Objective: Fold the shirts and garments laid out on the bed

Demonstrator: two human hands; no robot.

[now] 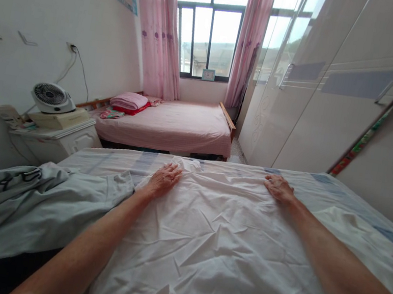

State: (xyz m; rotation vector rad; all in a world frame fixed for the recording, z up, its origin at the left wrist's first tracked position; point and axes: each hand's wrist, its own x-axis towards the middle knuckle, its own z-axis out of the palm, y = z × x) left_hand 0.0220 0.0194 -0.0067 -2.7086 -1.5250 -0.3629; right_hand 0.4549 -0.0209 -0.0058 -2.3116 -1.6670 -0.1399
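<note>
A wrinkled white cloth (217,249) lies spread over the near bed, which has a blue-and-white striped sheet (108,160). My left hand (165,180) rests palm down near the cloth's far left corner, its fingers stretched out. At the far right corner, my right hand (279,187) presses on the cloth with its fingers extended and slightly bent. A small bunched fold stands up beside the left fingertips, and creases run across the middle of the cloth. Neither hand lifts the cloth.
A pale grey-green garment (33,210) lies crumpled at left, over something black (16,270). Off-white fabric (360,242) lies at right. Beyond are a pink bed (185,125) with folded bedding (129,101), a fan (52,97) on a bedside cabinet (66,141), and a tall wardrobe (313,116).
</note>
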